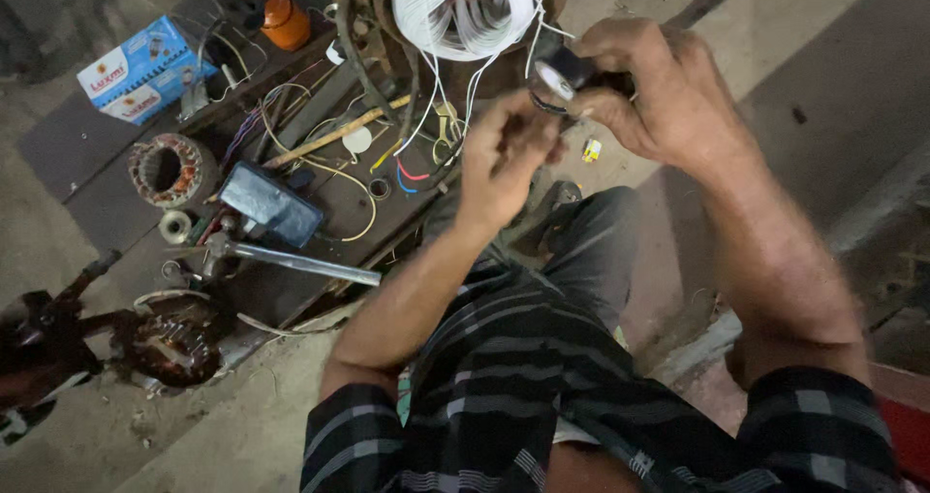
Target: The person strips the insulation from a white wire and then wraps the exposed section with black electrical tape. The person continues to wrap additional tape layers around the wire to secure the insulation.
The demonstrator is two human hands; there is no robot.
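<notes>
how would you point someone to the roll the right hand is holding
Start at the big coil of white wire at the top of the view. Just right of it, the right hand grips a small dark roll, probably tape, with a pale round face, and the left hand pinches just below. Nothing else here is a dark roll held off the floor.

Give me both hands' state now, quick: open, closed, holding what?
Left hand: fingers pinched shut near the tape's free end; what they grip cannot be told.
Right hand: closed on a black tape roll.
</notes>
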